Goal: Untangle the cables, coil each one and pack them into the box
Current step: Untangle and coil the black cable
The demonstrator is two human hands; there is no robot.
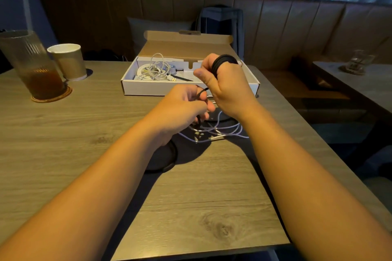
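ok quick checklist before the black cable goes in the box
1. Box lid open: ok.
2. Black cable wound round the right hand: ok.
3. Whole cable coiled: not ok, the left hand holds a loose tail.
4. Tail free of the pale cable on the table: cannot tell.
5. Room in the box beside the white cables: ok.

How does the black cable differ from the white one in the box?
The black cable is wound tightly round the right hand; the white cable lies loosely bundled in the box. The black cable is held, its tail in the left hand; the white cable lies untouched. Both are looped.
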